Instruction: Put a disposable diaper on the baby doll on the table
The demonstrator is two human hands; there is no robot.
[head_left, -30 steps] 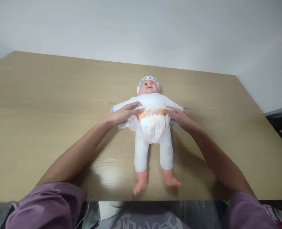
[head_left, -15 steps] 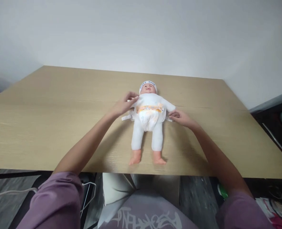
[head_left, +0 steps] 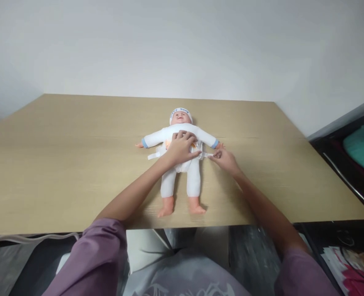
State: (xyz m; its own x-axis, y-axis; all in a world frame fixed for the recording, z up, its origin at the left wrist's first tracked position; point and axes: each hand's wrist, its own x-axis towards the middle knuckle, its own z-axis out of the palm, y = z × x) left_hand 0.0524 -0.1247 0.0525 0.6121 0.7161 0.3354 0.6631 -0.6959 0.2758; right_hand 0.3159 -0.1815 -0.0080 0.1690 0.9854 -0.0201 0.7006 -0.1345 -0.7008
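On its back on the table lies a baby doll (head_left: 178,130) in a white suit and a white cap with lettering, its feet towards me. A white diaper (head_left: 183,167) is around its hips, the front panel drawn up over the belly. My left hand (head_left: 182,149) rests spread on that panel and covers most of its printed band. At the doll's side on the right, my right hand (head_left: 225,159) pinches the diaper's fastening tab (head_left: 206,155), pulled out sideways. Another tab (head_left: 153,156) sticks out loose on the left side.
The wooden table (head_left: 61,172) ends at a pale wall (head_left: 169,49) behind. On the right, a dark shelf holds a teal cloth (head_left: 363,149). Papers (head_left: 339,263) lie low at the right, and a white cable (head_left: 31,238) runs along the left front edge.
My left hand has moved from the doll's arm onto the diaper front. My right hand now holds the tab stretched outward. The doll's left-side arm has come into full view.
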